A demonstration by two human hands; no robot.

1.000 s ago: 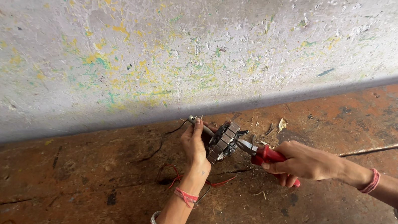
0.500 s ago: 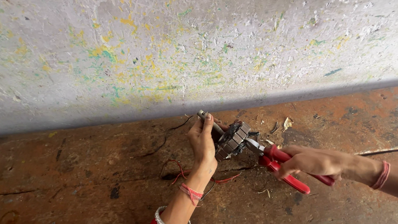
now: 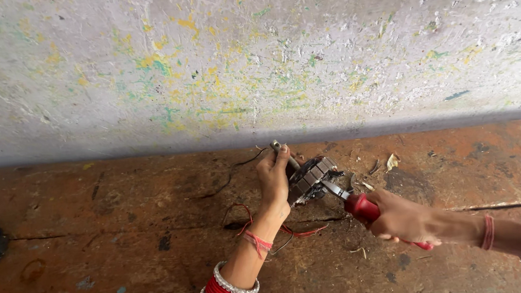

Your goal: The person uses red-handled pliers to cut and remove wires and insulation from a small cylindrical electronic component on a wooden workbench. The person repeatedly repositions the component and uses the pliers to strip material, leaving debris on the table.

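Hands at the wall's foot: left hand [image 3: 276,179] stays clamped on the ribbed grey metal motor core [image 3: 309,179] upon the floor; right hand [image 3: 405,218], as before, squeezes red-handled steel pliers [image 3: 362,207] biting it.

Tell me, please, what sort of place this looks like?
Probably a rough workshop or repair corner: a paint-flecked whitewashed wall, a worn rust-brown floor, and hands working a small dark metal part with red-handled pliers.

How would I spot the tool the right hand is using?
Find the rust-brown floor below the paint-flecked wall. Near its middle, both hands meet over a dark metal part. The pliers alone have red handles, gripped by the right hand.
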